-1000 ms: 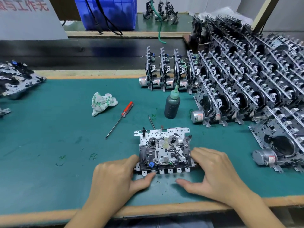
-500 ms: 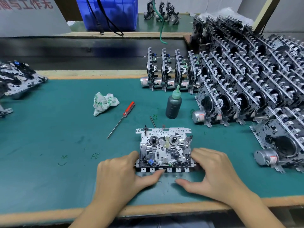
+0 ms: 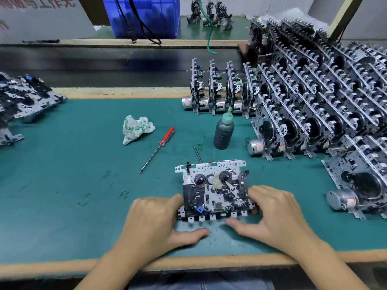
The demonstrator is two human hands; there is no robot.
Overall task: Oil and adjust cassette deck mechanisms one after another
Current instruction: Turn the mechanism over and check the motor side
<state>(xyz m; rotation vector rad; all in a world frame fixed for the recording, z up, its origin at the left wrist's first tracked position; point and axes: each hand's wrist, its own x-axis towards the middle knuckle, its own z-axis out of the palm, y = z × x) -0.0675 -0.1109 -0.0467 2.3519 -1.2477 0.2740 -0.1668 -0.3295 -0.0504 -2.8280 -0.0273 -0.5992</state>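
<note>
Gripping the cassette deck mechanism (image 3: 213,189) at both near corners: left hand (image 3: 155,218) and right hand (image 3: 272,214) curl fingers onto its side edges, thumbs flat on the green mat (image 3: 62,185) just in front. Versus a second ago, the deck sits slightly squarer and the thumbs have drawn closer together. Likely seated for oiling. Deck lies flat, face up, reels and blue part visible. Oil bottle (image 3: 223,132) and red screwdriver (image 3: 157,149) lie untouched behind.

The green mat (image 3: 62,185) bears scrawled "FC"; the grey sign (image 3: 37,15) shows cropped red Chinese characters ending "工作无".
</note>
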